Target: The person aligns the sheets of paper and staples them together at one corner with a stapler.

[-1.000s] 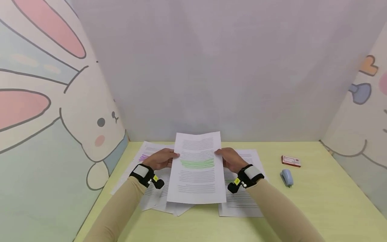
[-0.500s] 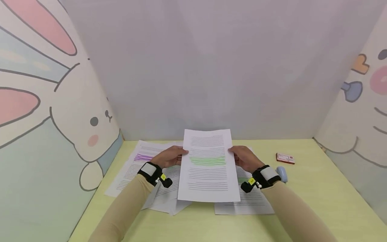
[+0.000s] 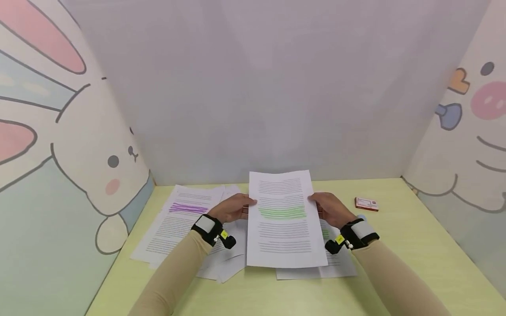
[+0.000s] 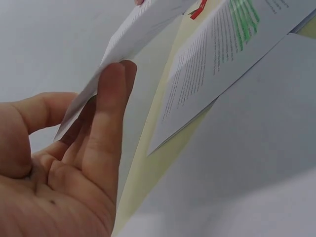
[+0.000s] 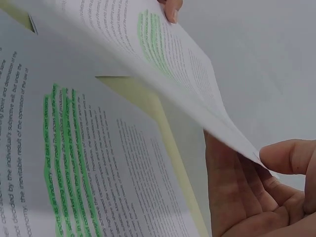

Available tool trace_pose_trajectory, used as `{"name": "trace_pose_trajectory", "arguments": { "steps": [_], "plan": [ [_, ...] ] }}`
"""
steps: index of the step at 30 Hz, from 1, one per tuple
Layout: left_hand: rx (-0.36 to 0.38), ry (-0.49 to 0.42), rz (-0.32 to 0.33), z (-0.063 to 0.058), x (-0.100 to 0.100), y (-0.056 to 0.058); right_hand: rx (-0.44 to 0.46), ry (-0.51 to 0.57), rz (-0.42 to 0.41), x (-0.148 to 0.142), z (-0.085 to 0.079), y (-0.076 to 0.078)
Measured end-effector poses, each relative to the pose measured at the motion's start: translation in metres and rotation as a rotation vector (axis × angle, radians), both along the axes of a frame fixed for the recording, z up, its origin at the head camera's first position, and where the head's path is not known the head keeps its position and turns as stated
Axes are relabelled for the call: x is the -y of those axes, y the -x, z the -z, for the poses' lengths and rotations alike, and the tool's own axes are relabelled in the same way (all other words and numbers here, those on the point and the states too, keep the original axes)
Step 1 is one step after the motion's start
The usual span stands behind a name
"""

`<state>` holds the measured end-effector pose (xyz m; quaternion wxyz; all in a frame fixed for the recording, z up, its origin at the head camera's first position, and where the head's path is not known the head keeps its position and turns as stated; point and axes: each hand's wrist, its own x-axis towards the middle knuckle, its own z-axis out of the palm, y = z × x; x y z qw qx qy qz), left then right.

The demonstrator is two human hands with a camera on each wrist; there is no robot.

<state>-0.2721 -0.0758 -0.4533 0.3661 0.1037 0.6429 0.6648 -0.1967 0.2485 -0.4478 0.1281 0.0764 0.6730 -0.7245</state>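
Between my two hands a printed sheet of paper [image 3: 284, 237] with a green-highlighted passage is held up over the table. My left hand [image 3: 233, 208] pinches its left edge, thumb in front and fingers behind. On the opposite edge my right hand [image 3: 331, 210] pinches it the same way. Below it, to the right, lie printed sheets with green highlighting [image 5: 64, 163], partly covered by the held sheet. Left of it, several overlapping sheets [image 3: 174, 237] lie on the table, the top one with a purple-highlighted passage [image 3: 189, 208].
A small red and white box [image 3: 366, 204] lies at the back right of the yellow table [image 3: 415, 245]. Just a bit of a light-blue object [image 3: 361, 217] shows behind my right wrist. A grey wall [image 3: 276, 87] closes off the back, with cartoon-printed panels on both sides.
Both hands have carried the held sheet rightward over the right-hand sheets, uncovering more of the purple-highlighted page. The head view has turned slightly right. My right wrist now mostly hides the light-blue object.
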Motion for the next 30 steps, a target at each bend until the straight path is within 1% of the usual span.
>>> {"name": "trace_pose_trajectory", "arguments": {
  "steps": [5,8,15,19,21,26,30],
  "plan": [
    [-0.009,0.002,0.019,0.006,-0.011,0.0,0.005,-0.003,-0.005,-0.011,0.004,-0.004],
    [-0.007,0.008,0.03,0.009,-0.017,0.001,0.013,-0.024,0.001,-0.018,0.007,-0.005],
    [0.008,0.05,0.03,0.017,-0.032,0.001,0.065,-0.081,0.047,-0.03,0.015,-0.007],
    [0.0,0.061,0.038,0.02,-0.041,-0.001,0.085,-0.109,0.062,-0.036,0.022,-0.007],
    [-0.01,0.082,0.042,0.023,-0.044,-0.002,0.097,-0.117,0.068,-0.038,0.024,-0.007],
    [-0.019,0.134,0.023,0.029,-0.05,-0.005,0.107,-0.154,0.06,-0.044,0.029,-0.007],
    [-0.017,0.14,0.016,0.031,-0.054,-0.007,0.103,-0.18,0.044,-0.049,0.032,-0.006]
  ]
}}
